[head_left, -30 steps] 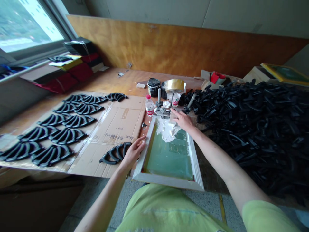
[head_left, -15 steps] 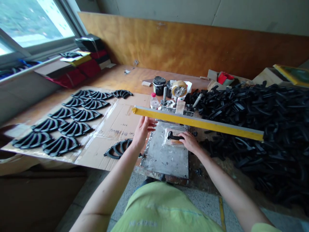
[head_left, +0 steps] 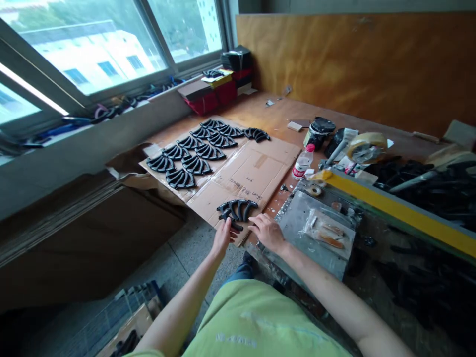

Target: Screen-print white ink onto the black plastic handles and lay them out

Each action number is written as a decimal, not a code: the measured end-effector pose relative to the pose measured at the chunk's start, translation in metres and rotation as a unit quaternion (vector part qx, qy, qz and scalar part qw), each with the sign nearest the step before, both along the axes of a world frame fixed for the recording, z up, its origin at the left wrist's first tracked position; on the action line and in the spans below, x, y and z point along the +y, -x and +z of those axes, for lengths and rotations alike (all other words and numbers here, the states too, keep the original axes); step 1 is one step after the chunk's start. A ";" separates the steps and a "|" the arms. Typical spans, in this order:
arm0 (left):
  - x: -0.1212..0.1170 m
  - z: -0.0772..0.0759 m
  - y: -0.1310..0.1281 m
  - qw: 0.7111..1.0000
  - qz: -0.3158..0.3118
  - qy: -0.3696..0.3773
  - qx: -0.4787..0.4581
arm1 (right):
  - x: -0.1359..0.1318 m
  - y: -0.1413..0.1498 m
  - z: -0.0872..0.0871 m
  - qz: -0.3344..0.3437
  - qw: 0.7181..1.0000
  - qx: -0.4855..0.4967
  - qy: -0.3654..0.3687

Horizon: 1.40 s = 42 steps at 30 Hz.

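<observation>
My left hand (head_left: 222, 238) is closed on one end of a black curved handle (head_left: 236, 226) at the near edge of the cardboard sheet (head_left: 238, 184). That handle lies against a small fan-like row of black curved handles (head_left: 240, 208). My right hand (head_left: 268, 232) is just right of the row, its fingertips pointing at the handle's free end and slightly apart, with nothing visible in them. Farther back on the cardboard rest several more fan-shaped groups of black handles (head_left: 210, 151).
Right of the cardboard is a grey metal plate (head_left: 303, 218) with a taped patch. A yellow-edged bar (head_left: 405, 210) crosses above it. Behind stand a bottle with a red cap (head_left: 303, 162), a black tub (head_left: 319, 133) and a tape roll (head_left: 367, 147). Black parts (head_left: 416, 297) are heaped at right.
My view has swung left. The black handle has gone from my right hand over the metal plate to my left hand at the row on the cardboard. Both hands are now by that row.
</observation>
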<state>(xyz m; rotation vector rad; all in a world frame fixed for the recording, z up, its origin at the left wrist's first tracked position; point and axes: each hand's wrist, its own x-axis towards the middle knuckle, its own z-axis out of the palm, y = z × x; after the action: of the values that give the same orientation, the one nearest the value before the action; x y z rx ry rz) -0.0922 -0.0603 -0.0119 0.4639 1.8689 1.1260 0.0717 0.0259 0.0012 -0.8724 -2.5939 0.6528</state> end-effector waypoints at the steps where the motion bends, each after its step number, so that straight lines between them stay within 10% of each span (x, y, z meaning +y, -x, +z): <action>1: -0.004 -0.009 0.020 0.999 0.011 0.028 0.035 | 0.008 0.014 -0.010 -0.009 1.000 -0.017 0.015; 8: -0.002 -0.051 0.087 0.982 -0.009 0.138 0.127 | 0.037 0.072 -0.060 -0.074 0.979 -0.136 0.129; 17: 0.024 -0.056 0.110 0.954 -0.072 0.192 0.221 | 0.045 0.083 -0.064 -0.051 0.979 -0.109 0.165; 30: 0.034 -0.037 0.038 0.859 -0.134 0.123 0.479 | 0.026 0.084 -0.042 -0.003 0.986 -0.162 0.037; 36: 0.054 -0.036 0.042 0.871 -0.110 0.223 0.423 | 0.029 0.109 -0.041 -0.038 0.980 -0.182 0.068; 42: 0.069 -0.050 0.066 0.860 -0.163 0.159 0.457 | 0.042 0.120 -0.052 -0.094 0.985 -0.118 0.084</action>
<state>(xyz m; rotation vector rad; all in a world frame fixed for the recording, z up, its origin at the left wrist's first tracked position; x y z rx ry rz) -0.1579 0.0088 -0.0615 1.2164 2.5727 0.3263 -0.0486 0.0683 -0.0509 -1.3011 -2.6424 0.7619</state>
